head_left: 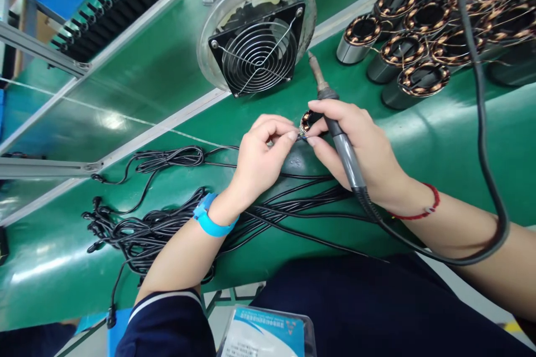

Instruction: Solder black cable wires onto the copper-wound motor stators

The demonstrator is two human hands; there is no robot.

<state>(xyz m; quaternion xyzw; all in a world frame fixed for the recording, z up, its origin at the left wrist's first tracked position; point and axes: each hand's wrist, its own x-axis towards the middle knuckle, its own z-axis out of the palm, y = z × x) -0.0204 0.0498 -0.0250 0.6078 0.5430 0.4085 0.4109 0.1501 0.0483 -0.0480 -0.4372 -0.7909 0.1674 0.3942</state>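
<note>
My right hand (355, 150) grips a soldering iron (347, 156), its tip pointing up and away from me. The thumb and forefinger of that hand also reach toward thin wire ends (302, 136). With thumb and fingers pinched together, my left hand (268, 150) holds those wire ends from the other side. Just behind the fingertips stands a copper-wound motor stator (307, 121), mostly hidden by my right hand. Black cables (288, 206) run across the green bench beneath my hands.
A round fume extractor with a fan grille (259, 61) hangs above the bench. Several copper-wound stators (414, 81) stand at the back right. Coiled black cables (154, 228) lie at the left. Black parts (113, 8) line a shelf. The iron's cord (481, 122) loops over my right forearm.
</note>
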